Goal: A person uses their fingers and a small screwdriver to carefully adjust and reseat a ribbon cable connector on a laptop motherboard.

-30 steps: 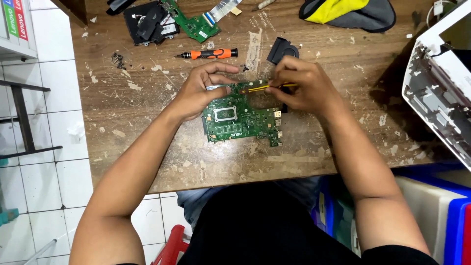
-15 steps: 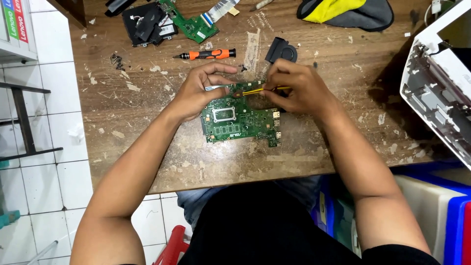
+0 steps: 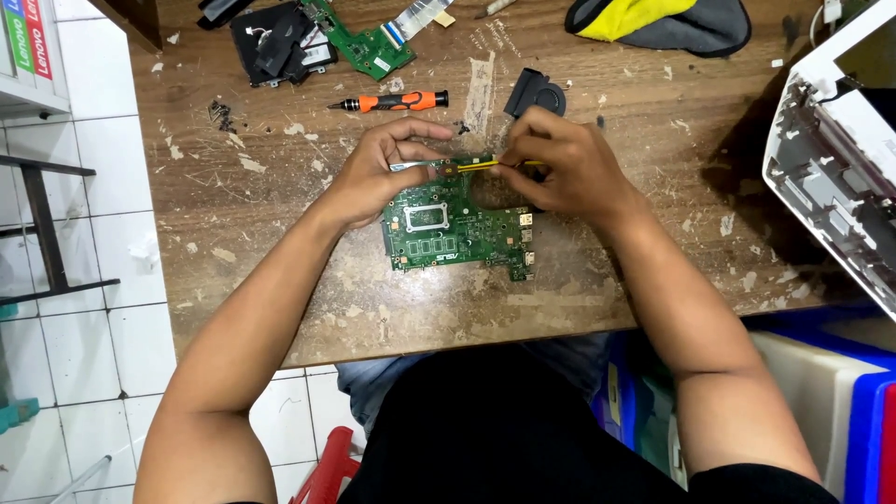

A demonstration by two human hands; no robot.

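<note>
A green circuit board (image 3: 457, 229) lies flat on the worn wooden table (image 3: 308, 280), with a silvery chip frame near its left half. My left hand (image 3: 378, 173) rests on the board's upper left edge, its fingers pinching a thin grey metal strip there. My right hand (image 3: 560, 163) grips a slim yellow-handled tool (image 3: 499, 165) whose tip points left at the board's top edge. A black fan (image 3: 535, 93) sits just beyond my right knuckles.
An orange and black screwdriver (image 3: 392, 101) lies above the hands. A black part (image 3: 280, 42) and a smaller green board (image 3: 359, 42) sit at the top left. A yellow and grey cloth (image 3: 663, 23) lies at the top. A white opened laptop shell (image 3: 831, 159) stands at right.
Both hands stay on the board with only slight shifts. The yellow tool's tip has moved a little to the left along the board's top edge.
</note>
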